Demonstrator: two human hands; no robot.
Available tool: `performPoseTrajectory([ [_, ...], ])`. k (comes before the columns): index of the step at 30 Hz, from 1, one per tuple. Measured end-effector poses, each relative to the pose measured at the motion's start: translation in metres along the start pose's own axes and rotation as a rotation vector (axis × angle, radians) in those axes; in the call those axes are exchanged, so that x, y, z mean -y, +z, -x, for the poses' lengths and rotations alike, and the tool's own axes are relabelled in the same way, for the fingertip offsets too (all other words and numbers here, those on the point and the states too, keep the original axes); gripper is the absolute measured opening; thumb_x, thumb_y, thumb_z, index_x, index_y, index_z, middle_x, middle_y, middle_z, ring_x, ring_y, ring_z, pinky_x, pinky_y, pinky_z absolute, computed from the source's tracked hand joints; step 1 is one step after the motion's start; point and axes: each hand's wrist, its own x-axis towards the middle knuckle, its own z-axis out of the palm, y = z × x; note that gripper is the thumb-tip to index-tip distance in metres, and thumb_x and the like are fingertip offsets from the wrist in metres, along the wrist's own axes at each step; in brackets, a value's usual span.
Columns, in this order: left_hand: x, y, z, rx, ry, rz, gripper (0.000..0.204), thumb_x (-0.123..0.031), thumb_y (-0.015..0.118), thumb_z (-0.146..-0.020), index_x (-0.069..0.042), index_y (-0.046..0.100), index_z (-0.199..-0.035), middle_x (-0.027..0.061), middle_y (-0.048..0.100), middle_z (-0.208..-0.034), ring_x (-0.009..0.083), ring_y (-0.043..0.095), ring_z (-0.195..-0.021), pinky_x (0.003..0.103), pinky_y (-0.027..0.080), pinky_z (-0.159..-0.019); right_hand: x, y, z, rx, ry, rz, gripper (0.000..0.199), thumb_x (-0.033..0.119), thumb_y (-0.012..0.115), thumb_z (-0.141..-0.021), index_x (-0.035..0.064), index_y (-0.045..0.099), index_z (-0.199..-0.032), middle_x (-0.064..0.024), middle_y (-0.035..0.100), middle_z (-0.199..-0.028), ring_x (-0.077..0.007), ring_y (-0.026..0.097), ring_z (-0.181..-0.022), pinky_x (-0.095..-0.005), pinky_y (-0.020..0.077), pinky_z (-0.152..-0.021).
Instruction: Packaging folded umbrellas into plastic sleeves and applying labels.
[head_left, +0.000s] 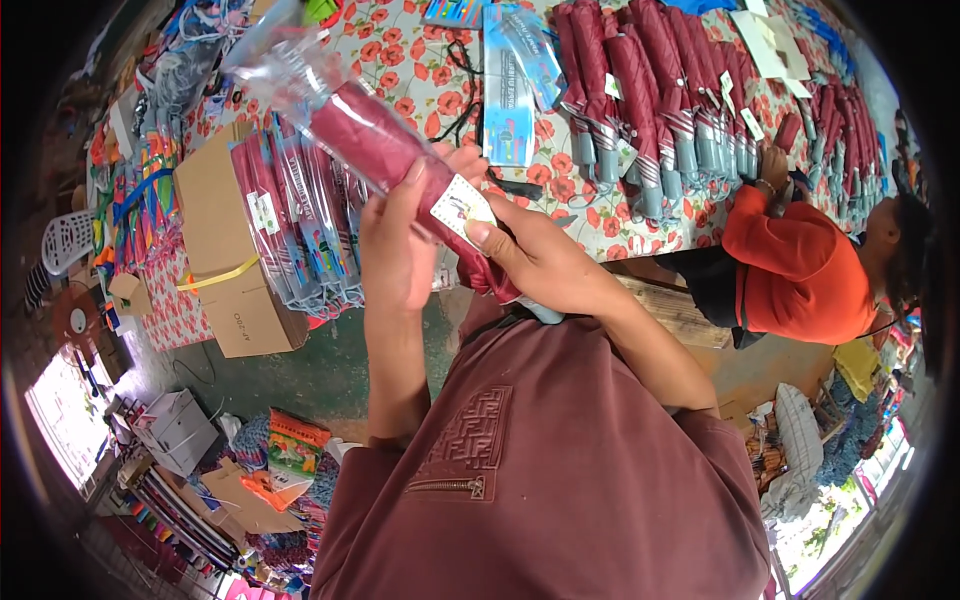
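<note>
I hold a folded dark red umbrella [375, 140] partly inside a clear plastic sleeve [275, 60] that sticks up and to the left. My left hand [395, 250] grips the umbrella's middle. My right hand [535, 255] holds its lower end, thumb pressed on a white paper tag [458, 207]. The umbrella's handle is hidden behind my right hand.
A poppy-print tablecloth [420, 95] carries rows of folded red umbrellas [650, 100] and blue-printed sleeves [510, 90]. Bagged umbrellas [300, 215] lie on a cardboard box [225, 260] at left. A person in an orange top [795, 265] works at the right. A white box [180, 430] sits on the floor.
</note>
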Motion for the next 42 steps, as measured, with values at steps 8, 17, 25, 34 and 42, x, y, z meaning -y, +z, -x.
performPoseTrajectory([
  [8, 0.004, 0.003, 0.006, -0.064, 0.179, 0.15, 0.039, -0.011, 0.056, -0.099, 0.005, 0.053, -0.135, 0.0202, 0.064, -0.127, 0.0262, 0.067, -0.105, 0.039, 0.054, -0.095, -0.004, -0.015, -0.003, 0.21, 0.033, -0.288, 0.033, 0.02, 0.058, -0.104, -0.0001, 0.059, -0.13, -0.0028, 0.065, -0.085, -0.0086, 0.051, -0.067, -0.0234, 0.0412, -0.06],
  [17, 0.022, 0.011, 0.011, -0.16, 0.267, 0.016, 0.039, -0.011, 0.056, -0.1, 0.003, 0.052, -0.136, 0.0182, 0.065, -0.124, 0.0249, 0.067, -0.104, 0.037, 0.056, -0.088, -0.015, 0.003, -0.005, -0.084, 0.089, -0.202, 0.033, 0.021, 0.065, -0.099, -0.0013, 0.064, -0.124, -0.0037, 0.065, -0.081, -0.0085, 0.055, -0.069, -0.0225, 0.0428, -0.062],
  [25, 0.001, -0.023, 0.0, -0.34, 0.416, 0.183, 0.038, -0.015, 0.055, -0.102, 0.004, 0.05, -0.135, 0.0169, 0.065, -0.12, 0.0251, 0.066, -0.104, 0.038, 0.055, -0.09, -0.033, -0.02, 0.01, 0.074, -0.042, 0.258, 0.043, 0.032, 0.074, -0.091, -0.0043, 0.067, -0.113, -0.0083, 0.066, -0.078, -0.0168, 0.058, -0.062, -0.0316, 0.0472, -0.061],
  [34, -0.003, -0.024, 0.017, 0.136, 0.386, 0.098, 0.041, -0.017, 0.054, -0.102, 0.002, 0.047, -0.138, 0.0174, 0.065, -0.118, 0.0282, 0.066, -0.105, 0.041, 0.053, -0.095, 0.009, -0.008, 0.021, 0.276, 0.171, -0.192, 0.031, 0.029, 0.068, -0.095, -0.0024, 0.065, -0.096, -0.0057, 0.057, -0.061, -0.0117, 0.047, -0.047, -0.0224, 0.038, -0.048],
  [42, -0.016, -0.029, 0.005, 0.445, 0.347, 0.439, 0.05, -0.033, 0.055, -0.102, 0.002, 0.047, -0.137, 0.02, 0.066, -0.114, 0.0302, 0.066, -0.101, 0.043, 0.053, -0.095, 0.009, 0.007, 0.017, 0.701, 0.252, -1.135, 0.024, 0.021, 0.059, -0.101, -0.0006, 0.065, -0.092, -0.0019, 0.052, -0.056, -0.0061, 0.037, -0.041, -0.0219, 0.0311, -0.042],
])
